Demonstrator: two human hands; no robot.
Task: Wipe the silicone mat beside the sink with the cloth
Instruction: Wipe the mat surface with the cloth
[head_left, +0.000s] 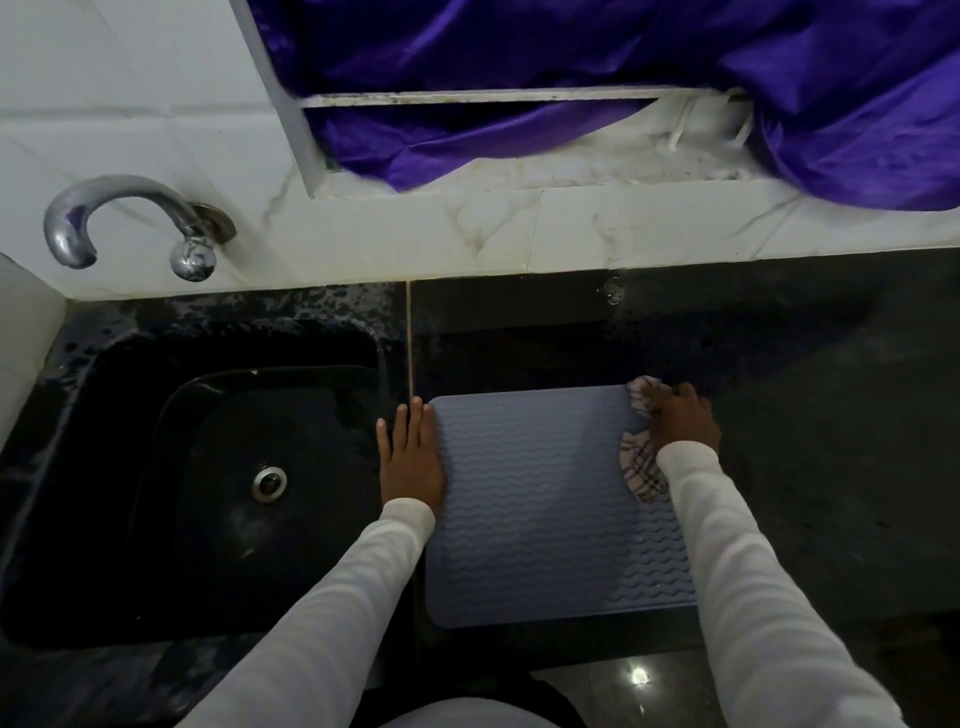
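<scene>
Here a grey-blue silicone mat (540, 499) with a wavy ribbed surface lies flat on the dark countertop (810, 415), just to the right of the black sink (156, 467), its near edge close to the counter's front. The left hand (411, 457) lies flat with fingers straight and close together, palm down on the mat's left edge, partly over the strip of counter between mat and sink. The right hand (680, 421) is curled around a bunched pale checked cloth (641, 467) and presses it on the mat's far right corner; cloth shows both beyond the knuckles and under the wrist. Both arms wear white sleeves (753, 597). A chrome tap (130, 218) juts from the tiled wall above the sink, and purple fabric (623, 62) hangs over the ledge behind the counter.
</scene>
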